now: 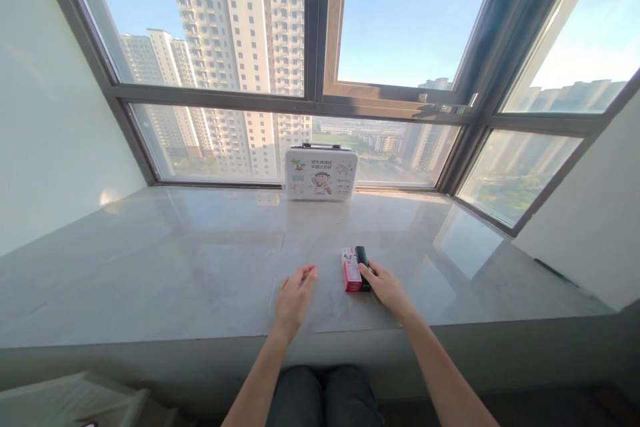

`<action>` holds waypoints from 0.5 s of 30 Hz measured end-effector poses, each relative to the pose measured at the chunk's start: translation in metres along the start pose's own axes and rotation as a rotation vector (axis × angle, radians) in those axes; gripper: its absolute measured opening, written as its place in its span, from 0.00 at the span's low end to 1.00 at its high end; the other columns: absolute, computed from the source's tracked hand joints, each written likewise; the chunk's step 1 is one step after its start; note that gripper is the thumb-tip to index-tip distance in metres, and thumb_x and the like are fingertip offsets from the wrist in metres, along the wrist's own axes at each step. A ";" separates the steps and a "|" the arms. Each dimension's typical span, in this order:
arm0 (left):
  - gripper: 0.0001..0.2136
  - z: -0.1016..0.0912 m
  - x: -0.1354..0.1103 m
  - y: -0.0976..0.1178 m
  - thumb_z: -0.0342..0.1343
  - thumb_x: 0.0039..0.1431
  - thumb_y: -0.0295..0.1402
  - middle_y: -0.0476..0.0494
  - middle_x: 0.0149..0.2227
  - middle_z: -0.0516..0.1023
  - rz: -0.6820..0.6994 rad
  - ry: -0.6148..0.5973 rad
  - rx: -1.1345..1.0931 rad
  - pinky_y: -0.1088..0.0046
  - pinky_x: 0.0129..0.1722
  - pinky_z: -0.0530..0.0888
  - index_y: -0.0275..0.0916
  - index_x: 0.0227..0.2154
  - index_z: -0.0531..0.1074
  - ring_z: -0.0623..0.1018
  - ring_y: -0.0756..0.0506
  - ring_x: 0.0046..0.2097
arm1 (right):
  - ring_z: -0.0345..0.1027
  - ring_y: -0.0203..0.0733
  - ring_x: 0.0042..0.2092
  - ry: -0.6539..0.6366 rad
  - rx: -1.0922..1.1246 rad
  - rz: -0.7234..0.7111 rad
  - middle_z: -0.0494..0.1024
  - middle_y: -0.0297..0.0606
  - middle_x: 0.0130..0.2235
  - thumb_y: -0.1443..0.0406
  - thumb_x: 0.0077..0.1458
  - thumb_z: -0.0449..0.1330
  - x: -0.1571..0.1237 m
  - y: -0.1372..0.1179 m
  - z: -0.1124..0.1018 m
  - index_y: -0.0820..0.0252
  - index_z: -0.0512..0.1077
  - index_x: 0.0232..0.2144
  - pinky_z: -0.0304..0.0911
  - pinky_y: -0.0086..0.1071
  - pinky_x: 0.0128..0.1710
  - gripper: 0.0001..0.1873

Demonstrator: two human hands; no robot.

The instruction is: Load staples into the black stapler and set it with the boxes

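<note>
A small red and white box (351, 269) lies on the grey stone window ledge (175, 267), with a black object (363, 260) pressed against its right side. My right hand (386, 287) rests just right of them, its fingertips touching the black object. My left hand (294, 297) lies palm down on the ledge a little to the left, fingers stretched out and holding nothing.
A white tin case (321, 173) with a handle and cartoon print stands upright at the back of the ledge against the window (225, 80). White walls close in both sides. A pale piece of furniture (75, 400) sits below at the lower left.
</note>
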State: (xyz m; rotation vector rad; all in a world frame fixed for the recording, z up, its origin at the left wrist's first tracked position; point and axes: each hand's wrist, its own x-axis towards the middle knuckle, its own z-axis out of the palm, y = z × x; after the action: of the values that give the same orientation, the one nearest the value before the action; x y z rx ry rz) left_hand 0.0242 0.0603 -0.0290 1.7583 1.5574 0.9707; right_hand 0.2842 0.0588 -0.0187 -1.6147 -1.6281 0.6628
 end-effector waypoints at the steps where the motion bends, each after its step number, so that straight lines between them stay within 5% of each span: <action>1: 0.23 0.006 0.000 0.007 0.39 0.69 0.51 0.46 0.55 0.76 -0.023 0.032 -0.041 0.66 0.59 0.66 0.46 0.55 0.69 0.75 0.45 0.55 | 0.71 0.47 0.35 0.004 -0.008 0.006 0.78 0.33 0.31 0.44 0.63 0.49 0.000 -0.008 0.015 0.55 0.74 0.55 0.61 0.33 0.36 0.31; 6: 0.30 0.029 -0.007 0.039 0.55 0.59 0.51 0.35 0.57 0.70 0.020 0.313 0.235 0.62 0.55 0.67 0.39 0.59 0.64 0.70 0.37 0.58 | 0.70 0.44 0.31 0.081 0.042 0.033 0.76 0.33 0.27 0.43 0.65 0.47 -0.006 -0.027 0.053 0.54 0.76 0.51 0.57 0.30 0.30 0.30; 10: 0.20 0.022 -0.012 0.042 0.56 0.59 0.45 0.39 0.49 0.75 0.065 0.262 0.380 0.65 0.47 0.67 0.42 0.51 0.70 0.76 0.39 0.49 | 0.70 0.44 0.30 0.149 0.095 0.041 0.75 0.35 0.26 0.42 0.63 0.49 -0.015 -0.021 0.048 0.59 0.78 0.43 0.58 0.31 0.29 0.31; 15: 0.15 -0.008 -0.006 0.028 0.57 0.59 0.40 0.43 0.44 0.78 0.091 0.260 0.397 0.70 0.43 0.66 0.44 0.48 0.71 0.77 0.42 0.44 | 0.70 0.44 0.30 0.170 0.075 0.033 0.76 0.35 0.26 0.43 0.62 0.52 -0.022 -0.018 0.043 0.60 0.77 0.47 0.58 0.31 0.29 0.30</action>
State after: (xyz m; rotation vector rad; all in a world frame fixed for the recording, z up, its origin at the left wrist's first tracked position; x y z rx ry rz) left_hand 0.0326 0.0502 -0.0024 2.0495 1.9564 1.0187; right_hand 0.2376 0.0416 -0.0335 -1.6011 -1.4401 0.5798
